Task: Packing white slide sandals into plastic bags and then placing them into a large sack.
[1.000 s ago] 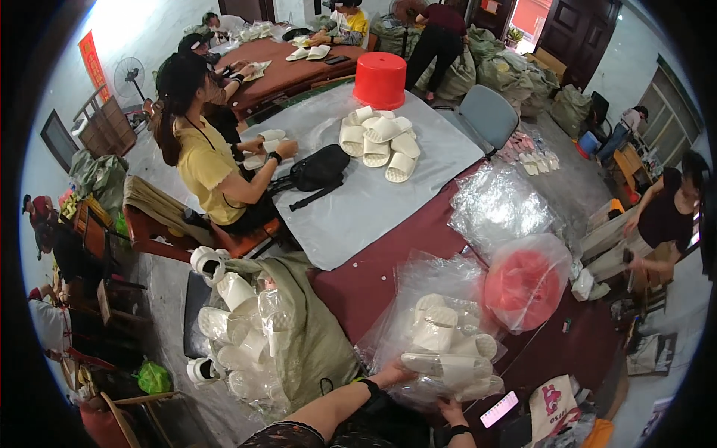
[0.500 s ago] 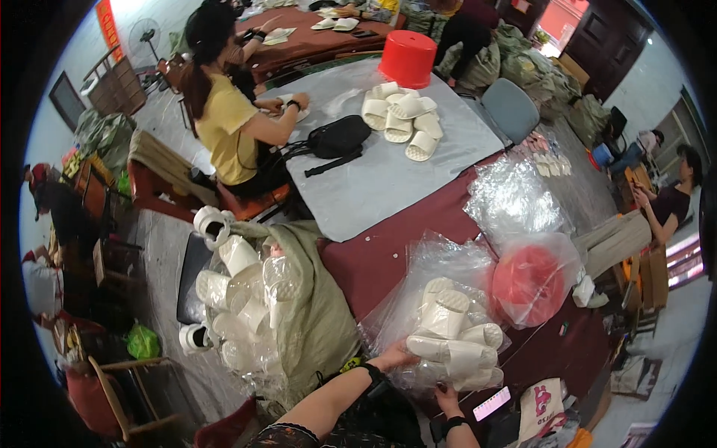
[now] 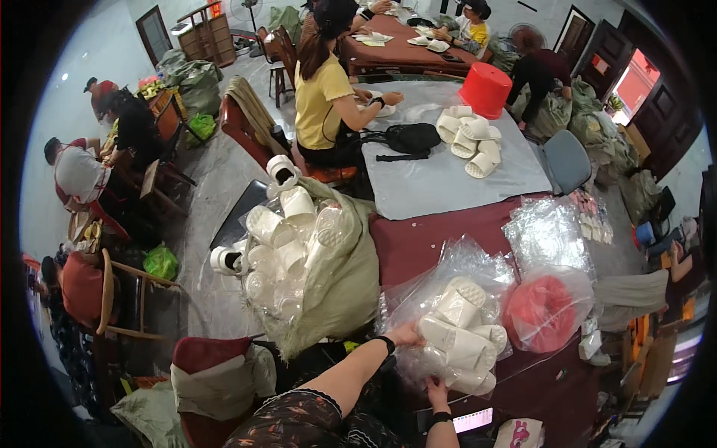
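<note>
A: Since half a second ago the view has swung left; more floor and the seated people at the left wall now show. Both hands stay on the clear plastic bag of white slippers (image 3: 457, 336), which lies at the near edge of the dark red table (image 3: 418, 243).

B: Grip state?

A: Left hand (image 3: 403, 335) pinches the bag's film at its left side, fingers closed on plastic. Right hand (image 3: 437, 388) is pressed against the bag's lower edge; whether its fingers close on the film, cannot tell.

B: Surroundings?

A: Red basin wrapped in clear plastic (image 3: 541, 312) just right of the bag, touching it. Heap of empty clear bags (image 3: 545, 235) behind that. Left of the table, an olive sack (image 3: 340, 276) spilling bagged white slippers, leaning against the table edge and crowding the left hand's side.

B: Open room?

A: Bare red tabletop behind the bag, up to the grey sheet (image 3: 448, 175). That sheet carries loose white slippers (image 3: 470, 138), a black bag (image 3: 407, 138) and a red bucket (image 3: 485, 89). A person in a yellow shirt (image 3: 321, 104) sits at its left edge.

B: Hidden or unclear?

A: Slipper count inside the bag is not readable through the creased film. A phone (image 3: 470, 420) at the bottom edge is partly hidden behind the right wrist.
</note>
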The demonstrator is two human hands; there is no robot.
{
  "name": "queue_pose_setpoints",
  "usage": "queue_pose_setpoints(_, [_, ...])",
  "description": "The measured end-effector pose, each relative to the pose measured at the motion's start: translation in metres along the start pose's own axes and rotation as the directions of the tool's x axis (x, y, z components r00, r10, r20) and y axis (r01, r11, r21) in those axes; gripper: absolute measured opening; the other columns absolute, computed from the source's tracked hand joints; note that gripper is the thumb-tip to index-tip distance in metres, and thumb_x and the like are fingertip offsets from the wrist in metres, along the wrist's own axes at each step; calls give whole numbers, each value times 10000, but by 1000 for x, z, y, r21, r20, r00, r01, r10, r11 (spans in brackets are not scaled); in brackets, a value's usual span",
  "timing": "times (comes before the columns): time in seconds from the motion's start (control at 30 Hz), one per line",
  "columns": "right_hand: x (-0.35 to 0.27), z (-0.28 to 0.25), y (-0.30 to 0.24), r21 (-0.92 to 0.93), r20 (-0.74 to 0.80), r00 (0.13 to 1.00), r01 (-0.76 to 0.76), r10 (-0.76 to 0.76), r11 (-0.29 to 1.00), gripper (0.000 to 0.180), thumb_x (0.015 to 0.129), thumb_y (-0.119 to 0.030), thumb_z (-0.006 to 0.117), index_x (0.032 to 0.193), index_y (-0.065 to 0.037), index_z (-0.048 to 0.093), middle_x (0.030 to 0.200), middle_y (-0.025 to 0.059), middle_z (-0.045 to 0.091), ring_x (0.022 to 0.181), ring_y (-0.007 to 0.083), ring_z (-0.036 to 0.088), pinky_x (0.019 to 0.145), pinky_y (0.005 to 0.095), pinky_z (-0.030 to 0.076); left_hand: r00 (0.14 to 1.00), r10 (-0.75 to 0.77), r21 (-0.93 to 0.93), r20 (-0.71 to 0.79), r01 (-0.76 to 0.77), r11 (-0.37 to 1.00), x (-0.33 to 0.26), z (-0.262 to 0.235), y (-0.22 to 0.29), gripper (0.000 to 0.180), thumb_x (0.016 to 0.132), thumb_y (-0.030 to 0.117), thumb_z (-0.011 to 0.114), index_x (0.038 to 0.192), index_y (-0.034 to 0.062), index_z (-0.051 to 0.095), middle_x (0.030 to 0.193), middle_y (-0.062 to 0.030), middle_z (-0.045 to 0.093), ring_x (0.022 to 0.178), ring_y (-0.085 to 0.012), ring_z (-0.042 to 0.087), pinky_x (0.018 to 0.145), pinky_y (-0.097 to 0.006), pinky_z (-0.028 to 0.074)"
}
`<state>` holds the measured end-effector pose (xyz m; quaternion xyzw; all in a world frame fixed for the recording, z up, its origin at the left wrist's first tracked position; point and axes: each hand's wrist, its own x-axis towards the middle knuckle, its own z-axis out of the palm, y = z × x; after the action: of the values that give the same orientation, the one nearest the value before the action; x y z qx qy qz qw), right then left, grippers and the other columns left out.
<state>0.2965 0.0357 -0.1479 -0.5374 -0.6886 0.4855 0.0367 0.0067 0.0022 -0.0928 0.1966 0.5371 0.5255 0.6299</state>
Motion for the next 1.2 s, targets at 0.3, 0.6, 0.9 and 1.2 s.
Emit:
queue_pose_setpoints(0.3, [-6, -7, -22, 83, 85, 996, 0, -7, 997, 358, 871, -253, 657, 1124, -11, 583, 975, 106, 647, 899, 242, 602, 833, 352, 468, 992, 68, 115, -103, -56, 992, 5, 2, -10, 382, 724, 34, 739, 1092, 34, 635, 912, -33, 675, 806, -145, 611, 731, -316, 507])
queue_pose_setpoints(0.6, [-14, -10, -25, 106, 86, 996, -46, 37, 993, 396, 840, -249, 684, 1131, -1, 579, 1009, 135, 634, 947, 266, 582, 875, 387, 450, 994, -19, 142, -107, 34, 989, 11, 6, -12, 433, 686, 21, 754, 1104, 57, 643, 917, -50, 670, 813, -163, 617, 721, -315, 505])
queue_pose_setpoints(0.9, [-17, -6, -28, 91, -11, 1000, -10, 11, 996, 308, 833, -166, 675, 1084, -4, 599, 865, 109, 638, 773, 236, 595, 740, 372, 485, 994, 84, 122, -64, -76, 990, 22, 2, -24, 539, 682, 13, 780, 1187, 48, 594, 1010, -49, 665, 910, -182, 601, 809, -349, 499])
queue_pose_setpoints(1.2, [-13, 6, -24, 109, -68, 994, 96, -89, 989, 349, 816, -199, 697, 1054, 24, 572, 863, 137, 636, 813, 291, 602, 762, 399, 479, 984, 86, 302, -156, -36, 953, 3, 13, -7, 435, 712, 89, 760, 1126, 54, 634, 976, -20, 679, 872, -126, 602, 781, -308, 501])
